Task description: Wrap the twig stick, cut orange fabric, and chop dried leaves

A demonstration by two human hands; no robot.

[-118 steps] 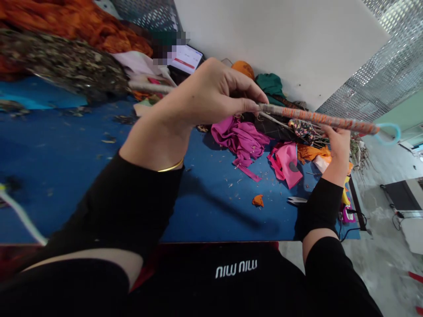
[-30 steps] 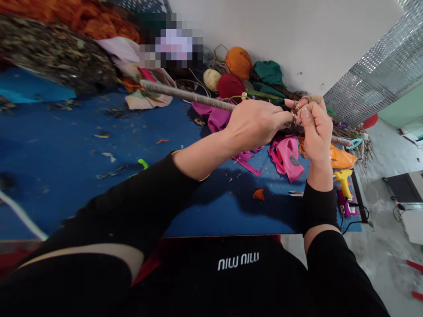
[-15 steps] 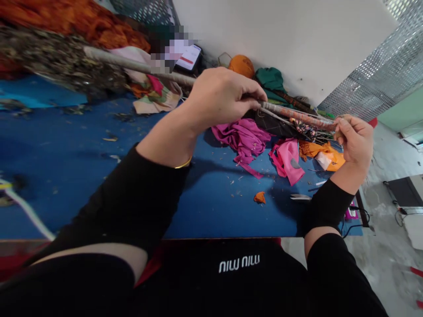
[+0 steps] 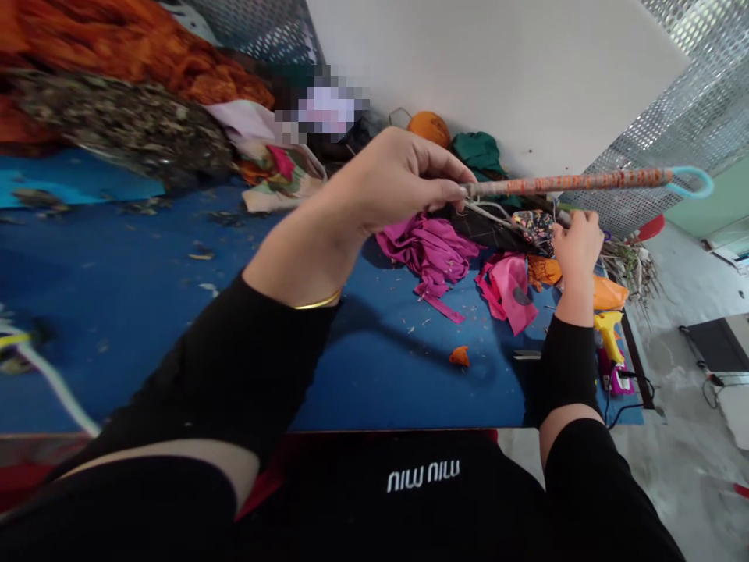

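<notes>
Head view, left hand: the left hand [image 4: 398,176] is grasping the wrapped rod [image 4: 567,183], thumb and fingertips pinching it near a tied spot.
Rod: it is hanging above the table [image 4: 380,390], pointing to the right and running almost level; orange and grey-brown windings are covering it, and a light-blue loop [image 4: 707,182] is sticking out from its far right end. Whether it is reaching on behind the left wrist cannot be told.
Strands: pale strands [image 4: 495,217] are trailing from beside the left fingertips, under the rod.
Right hand: the right hand [image 4: 576,242] is hovering just below the rod, apart from it, its fingers curling near a floral cloth [image 4: 530,225]; whether they are pinching a strand cannot be told.
Wrist: a gold bangle [image 4: 319,303] is circling the left forearm at the black sleeve [image 4: 228,367].
Cloths: a magenta cloth [image 4: 438,250] is lying crumpled below the strands, with a pink cloth [image 4: 509,293] just beside it, to the right.
Tools: scissors [image 4: 527,355] are lying partly hidden behind the right sleeve; a yellow glue gun [image 4: 608,332] is resting near the table's right edge.
Scrap: a small orange scrap [image 4: 459,356] is lying left of the scissors.
Back row: an orange ball [image 4: 429,127] and a dark green cloth [image 4: 477,150] are sitting against the white board [image 4: 497,62].
Far left: dried leaves [image 4: 129,125] are lying heaped before orange fabric [image 4: 134,47].
</notes>
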